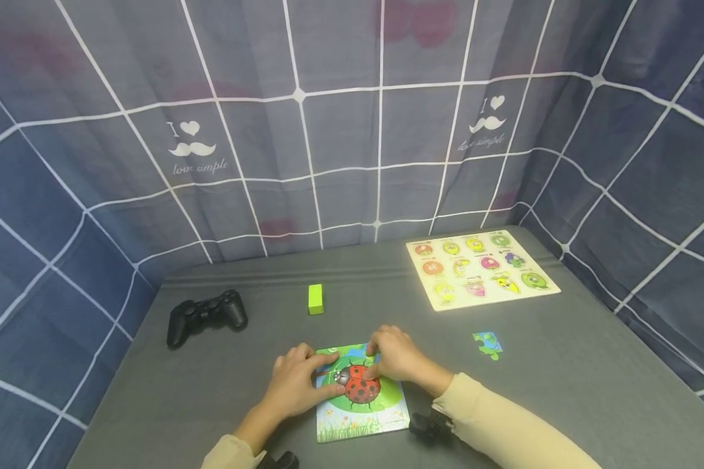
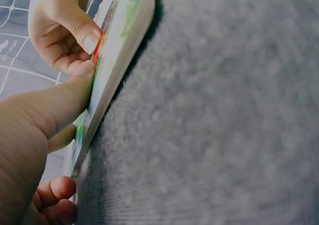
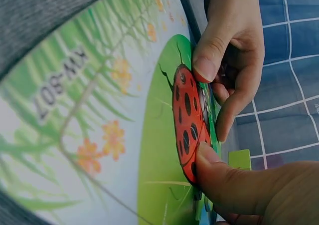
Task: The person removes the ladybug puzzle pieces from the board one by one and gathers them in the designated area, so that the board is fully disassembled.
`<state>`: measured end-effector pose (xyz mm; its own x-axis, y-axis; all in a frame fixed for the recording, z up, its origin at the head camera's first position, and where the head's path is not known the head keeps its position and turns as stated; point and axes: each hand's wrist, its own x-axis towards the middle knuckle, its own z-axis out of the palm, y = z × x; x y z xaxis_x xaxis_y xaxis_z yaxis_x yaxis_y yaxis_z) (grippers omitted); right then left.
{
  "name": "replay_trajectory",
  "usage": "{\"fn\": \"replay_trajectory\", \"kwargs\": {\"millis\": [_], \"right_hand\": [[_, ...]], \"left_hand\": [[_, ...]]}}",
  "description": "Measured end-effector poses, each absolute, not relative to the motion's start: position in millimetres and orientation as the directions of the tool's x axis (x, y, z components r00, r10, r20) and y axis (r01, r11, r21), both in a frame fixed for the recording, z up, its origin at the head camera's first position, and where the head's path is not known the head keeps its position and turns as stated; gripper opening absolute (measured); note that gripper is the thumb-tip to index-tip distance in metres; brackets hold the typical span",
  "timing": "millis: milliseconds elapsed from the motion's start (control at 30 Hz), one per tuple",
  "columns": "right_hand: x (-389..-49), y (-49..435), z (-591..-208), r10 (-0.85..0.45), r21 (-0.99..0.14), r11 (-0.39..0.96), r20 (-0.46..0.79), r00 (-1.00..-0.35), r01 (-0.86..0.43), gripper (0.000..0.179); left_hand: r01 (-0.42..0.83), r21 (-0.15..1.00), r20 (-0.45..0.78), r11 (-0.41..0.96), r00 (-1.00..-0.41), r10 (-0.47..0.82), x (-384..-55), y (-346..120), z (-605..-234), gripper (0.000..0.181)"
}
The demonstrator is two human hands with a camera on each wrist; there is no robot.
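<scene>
A ladybug jigsaw puzzle (image 1: pixel 360 417) with a green and white picture lies on the table in front of the person. Across its left edge the left hand (image 1: pixel 295 381) holds it, the thumb on the picture beside the ladybug's head. In the left wrist view, curled fingertips (image 2: pixel 62 187) of that hand sit at the board's edge. Over the upper right part, the right hand (image 1: pixel 396 355) pinches at a jigsaw piece (image 3: pixel 198 205), mostly hidden under it. Its thumb touches the red ladybug (image 3: pixel 187 125). One loose jigsaw piece (image 1: pixel 489 345), blue and green, lies to the right.
A lime green block (image 1: pixel 315 299) stands beyond the puzzle. To the left is a black game controller (image 1: pixel 207 317). A fruit picture board (image 1: pixel 484 270) lies at the back right. Grid-patterned curtains (image 1: pixel 340 130) surround the grey table (image 1: pixel 211 384).
</scene>
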<state>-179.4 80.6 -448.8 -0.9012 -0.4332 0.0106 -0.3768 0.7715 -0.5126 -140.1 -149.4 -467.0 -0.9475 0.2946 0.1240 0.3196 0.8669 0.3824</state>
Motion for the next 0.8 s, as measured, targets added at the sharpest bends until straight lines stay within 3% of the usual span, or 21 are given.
{"fn": "replay_trajectory", "kwargs": {"millis": [800], "right_hand": [[-170.3,78.2,-446.0,-0.436,-0.598,0.710,0.041,-0.899,-0.372,0.040]], "left_hand": [[0.307,0.391,0.102,0.867,-0.951,0.291,-140.2,-147.7,-466.2,0.064]]}}
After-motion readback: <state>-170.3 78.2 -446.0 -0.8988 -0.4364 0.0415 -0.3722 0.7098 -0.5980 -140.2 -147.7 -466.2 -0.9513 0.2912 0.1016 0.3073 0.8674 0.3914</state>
